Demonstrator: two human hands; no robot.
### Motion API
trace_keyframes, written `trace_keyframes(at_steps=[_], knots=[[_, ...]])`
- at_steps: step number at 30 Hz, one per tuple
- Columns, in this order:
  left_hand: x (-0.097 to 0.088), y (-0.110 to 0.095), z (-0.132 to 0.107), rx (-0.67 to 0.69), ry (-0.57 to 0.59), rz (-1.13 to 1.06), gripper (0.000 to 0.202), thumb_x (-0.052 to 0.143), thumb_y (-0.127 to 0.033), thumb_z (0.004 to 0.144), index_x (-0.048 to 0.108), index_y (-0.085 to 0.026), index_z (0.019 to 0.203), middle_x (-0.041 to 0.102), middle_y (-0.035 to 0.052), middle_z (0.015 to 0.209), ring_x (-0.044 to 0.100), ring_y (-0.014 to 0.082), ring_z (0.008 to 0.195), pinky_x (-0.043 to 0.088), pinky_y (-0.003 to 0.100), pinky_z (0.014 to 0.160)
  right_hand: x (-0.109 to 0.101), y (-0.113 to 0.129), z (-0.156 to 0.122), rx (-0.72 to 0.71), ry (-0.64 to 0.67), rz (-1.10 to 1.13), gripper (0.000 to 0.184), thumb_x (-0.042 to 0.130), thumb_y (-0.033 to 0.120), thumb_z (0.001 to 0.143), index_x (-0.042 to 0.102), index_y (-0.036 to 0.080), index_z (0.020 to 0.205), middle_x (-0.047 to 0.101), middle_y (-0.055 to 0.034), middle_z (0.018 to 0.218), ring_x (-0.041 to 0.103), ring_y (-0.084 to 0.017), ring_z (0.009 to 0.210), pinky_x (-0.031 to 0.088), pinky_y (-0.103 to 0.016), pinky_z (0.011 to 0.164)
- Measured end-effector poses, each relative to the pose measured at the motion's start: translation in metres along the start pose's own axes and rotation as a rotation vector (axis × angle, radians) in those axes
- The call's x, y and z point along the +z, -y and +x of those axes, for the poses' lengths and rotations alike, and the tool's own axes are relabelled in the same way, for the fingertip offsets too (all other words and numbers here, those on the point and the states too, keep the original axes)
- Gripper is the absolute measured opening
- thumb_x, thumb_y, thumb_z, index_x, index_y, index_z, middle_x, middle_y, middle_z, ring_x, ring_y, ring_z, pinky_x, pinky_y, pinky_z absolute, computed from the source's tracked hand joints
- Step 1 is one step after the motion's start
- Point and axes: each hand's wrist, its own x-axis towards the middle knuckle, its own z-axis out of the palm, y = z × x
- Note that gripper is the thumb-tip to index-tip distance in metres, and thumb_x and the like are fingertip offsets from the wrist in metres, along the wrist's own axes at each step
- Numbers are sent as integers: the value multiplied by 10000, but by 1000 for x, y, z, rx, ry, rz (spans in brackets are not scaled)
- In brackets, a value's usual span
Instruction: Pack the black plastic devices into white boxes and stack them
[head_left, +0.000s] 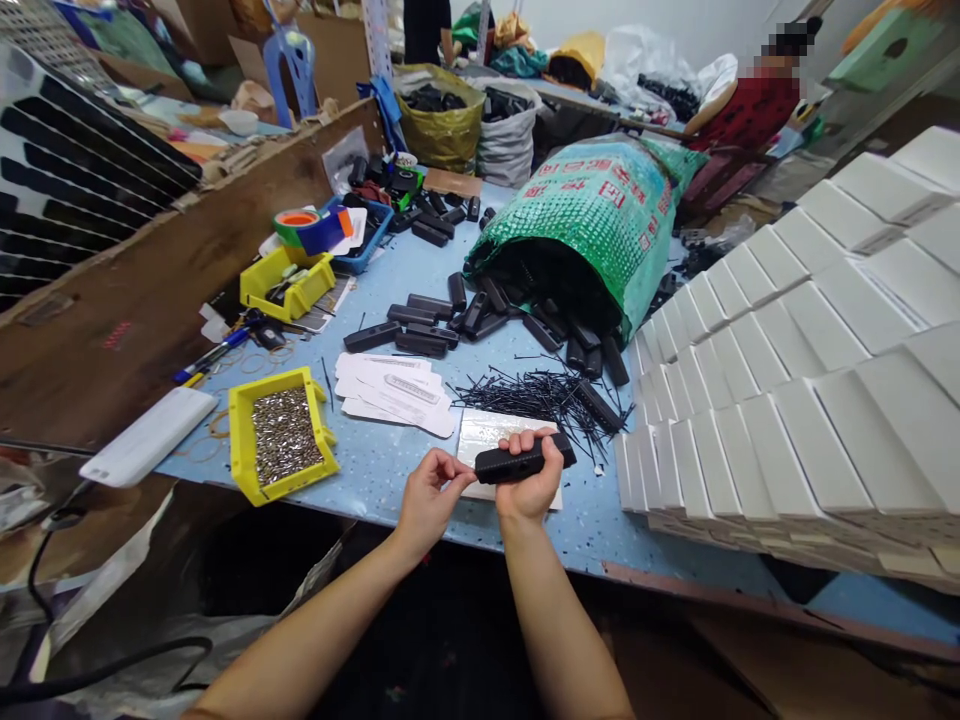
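Note:
My right hand (pixel 529 484) is wrapped round a black oblong plastic piece (pixel 514 463), held level above a white board (pixel 480 428). At the left end of that piece, the fingertips of my left hand (pixel 436 492) are pinched together; whatever they hold is too small to make out. Just beyond my hands lies a heap of thin black sticks (pixel 517 393), with one more black piece (pixel 598 404) on it. Several printed white paper cards (pixel 394 392) lie to the left. A yellow bin (pixel 238 440) holds many small metal parts (pixel 285 432).
Black pieces spill from a green woven sack (pixel 585 210) at the back. White boxes (pixel 765 400) are stacked high on the right. A second yellow bin (pixel 300 295), tape rolls (pixel 300 222) and a white oblong case (pixel 150 436) stand left. A person (pixel 750 110) sits far right.

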Motion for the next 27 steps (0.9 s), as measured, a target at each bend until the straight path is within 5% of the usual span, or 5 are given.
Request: trace_keyframes(at_steps=[5,7,12,23,27], knots=[[-30,-2,28,174,164,535,299,645,-289,795,538,-189,1055,632,121,1147,599,243,1058,467,413,920,-19,3,6,-150,182,-228,201,584,365,732,460,207,729,428,53,576,459,-106,514,453,-274,570],[-57,-16,65,285,203,964,534,619,-251,817,438,-201,1316,356,147,1488,318,298,1376,285,490,1102,-34,4,16,-265,345,-426,217,655,345,673,493,200,677,480,34,570,502,-130,539,461,-293,579],[-108,-45,150,171,546,1561,659,624,-61,725,432,-171,1346,430,160,1436,364,308,1345,166,552,1122,-62,1,53,-28,302,-671,243,628,398,725,528,185,786,526,21,592,525,-149,517,466,-305,554],[-97,-91,160,110,665,1533,447,751,-128,578,611,-168,1001,681,112,978,621,295,920,449,381,841,-89,10,69,-798,235,-1408,320,579,359,819,575,160,1069,559,-131,1137,497,-283,1115,368,-510,991],[-90,-116,105,-91,696,829,129,739,-234,653,685,-179,757,691,58,775,650,243,720,500,303,676,-46,26,26,-834,478,-1121,230,576,249,872,596,205,1096,594,-88,1019,565,-234,984,464,-429,893]])
